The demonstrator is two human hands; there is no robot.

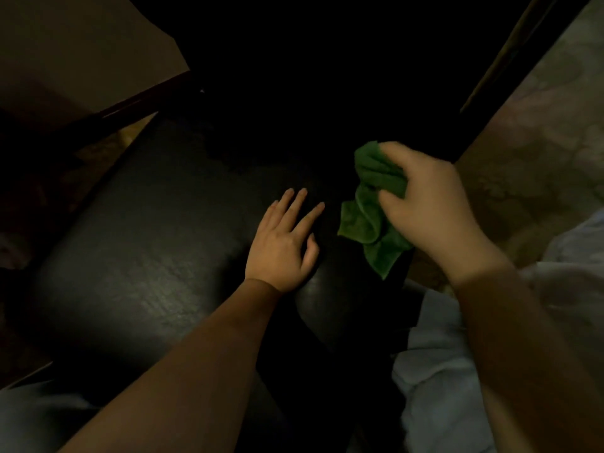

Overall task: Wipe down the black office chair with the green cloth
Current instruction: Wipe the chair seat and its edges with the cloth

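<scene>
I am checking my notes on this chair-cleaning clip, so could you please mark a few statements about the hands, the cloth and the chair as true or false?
1. The right hand grips the green cloth. True.
2. The left hand is curled into a fist. False: it lies flat, fingers straight, on the chair seat.
3. The green cloth is spread flat across the chair seat. False: it is bunched up in the right hand, with a corner hanging down.
4. The chair seat is black. True.
</scene>
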